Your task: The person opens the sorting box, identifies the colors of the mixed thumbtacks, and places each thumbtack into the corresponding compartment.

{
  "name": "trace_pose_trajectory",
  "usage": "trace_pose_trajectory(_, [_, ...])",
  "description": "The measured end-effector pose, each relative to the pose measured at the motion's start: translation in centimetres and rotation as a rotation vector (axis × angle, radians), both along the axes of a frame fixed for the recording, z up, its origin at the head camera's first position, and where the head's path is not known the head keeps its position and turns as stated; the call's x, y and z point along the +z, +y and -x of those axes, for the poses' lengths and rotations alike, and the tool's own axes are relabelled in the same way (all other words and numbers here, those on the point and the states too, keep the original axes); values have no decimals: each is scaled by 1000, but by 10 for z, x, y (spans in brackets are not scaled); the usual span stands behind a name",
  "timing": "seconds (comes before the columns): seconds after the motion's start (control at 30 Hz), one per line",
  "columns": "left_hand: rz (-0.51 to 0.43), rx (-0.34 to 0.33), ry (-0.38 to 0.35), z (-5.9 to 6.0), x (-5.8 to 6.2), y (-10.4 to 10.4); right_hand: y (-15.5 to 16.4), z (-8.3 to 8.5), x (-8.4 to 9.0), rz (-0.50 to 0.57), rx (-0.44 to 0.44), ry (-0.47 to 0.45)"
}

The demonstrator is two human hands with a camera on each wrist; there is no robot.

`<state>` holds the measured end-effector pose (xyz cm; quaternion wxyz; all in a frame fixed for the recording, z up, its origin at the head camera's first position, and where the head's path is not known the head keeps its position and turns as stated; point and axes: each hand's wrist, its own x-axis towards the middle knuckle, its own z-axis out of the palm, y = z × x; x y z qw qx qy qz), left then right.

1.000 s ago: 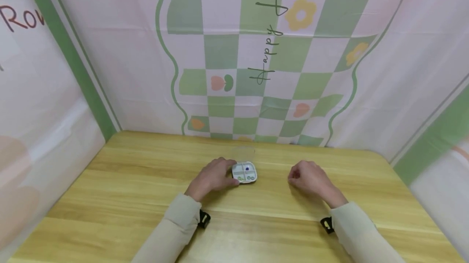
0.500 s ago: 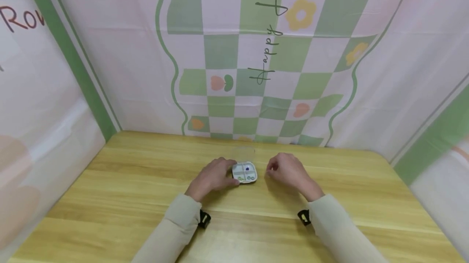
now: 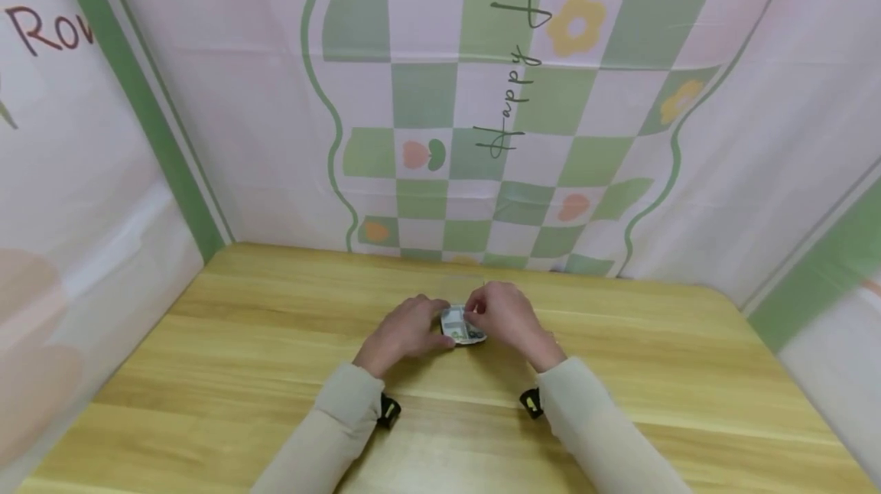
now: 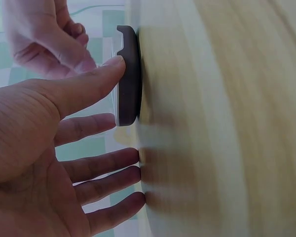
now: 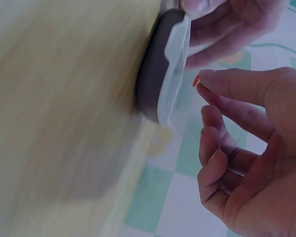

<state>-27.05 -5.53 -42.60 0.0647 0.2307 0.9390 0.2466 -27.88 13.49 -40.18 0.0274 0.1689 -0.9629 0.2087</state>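
Note:
A small pill box (image 3: 453, 319), white inside with four compartments and dark outside (image 4: 131, 81), stands on the table with its clear lid (image 3: 463, 281) laid back behind it. Small green pieces show in a near compartment. My left hand (image 3: 404, 332) holds the box from its left side, thumb at the near edge and index finger at the far edge; the other fingers rest on the wood. Over the box's right half is my right hand (image 3: 505, 316). Its thumb and index finger pinch a tiny orange-red piece (image 5: 196, 80) close to the rim, the other fingers curled.
The wooden table (image 3: 275, 394) reaches back to a checked green and white curtain (image 3: 420, 96). More curtain hangs at the left and right sides. A black strap (image 3: 389, 411) sits at each wrist, by the light sleeves.
My right hand has moved left from the bare table to above the box, covering its far right compartment. The left hand keeps its hold; the head view has shifted slightly.

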Motion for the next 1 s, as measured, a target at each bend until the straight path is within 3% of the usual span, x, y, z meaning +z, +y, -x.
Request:
trace_pose_trajectory(0.57, [14, -3, -15, 2, 0, 0, -18, 2, -10, 43, -50, -2])
trace_pose_trajectory(1.0, [-6, 4, -13, -1, 0, 0, 20, -6, -2, 16, -100, -5])
